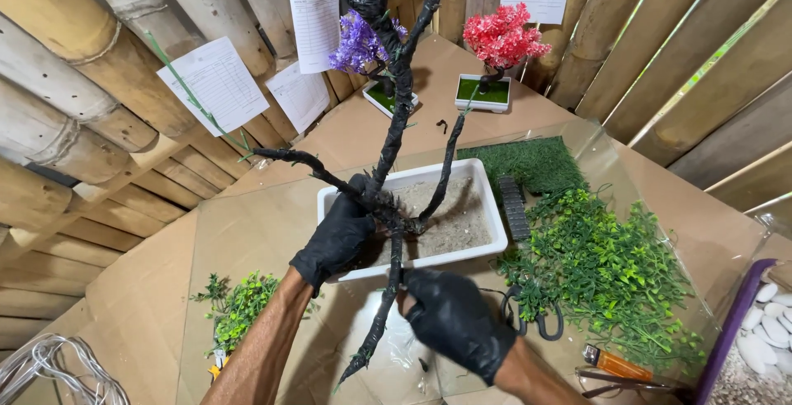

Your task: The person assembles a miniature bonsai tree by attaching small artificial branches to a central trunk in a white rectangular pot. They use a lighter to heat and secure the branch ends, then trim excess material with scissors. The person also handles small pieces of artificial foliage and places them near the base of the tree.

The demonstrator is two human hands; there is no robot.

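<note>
We look down at a cardboard-covered table point(272, 232) walled by bamboo. A heap of green plastic foliage point(610, 265) lies to the right. At centre sits a white rectangular tray point(493, 228) filled with sand. Above it we hold a black wrapped tree frame point(396, 116) with bare branches. Our gloved left hand point(340, 236) is closed around the trunk where branches fork. Our gloved right hand point(454, 316) pinches a lower branch point(378, 322) just in front of the tray.
</note>
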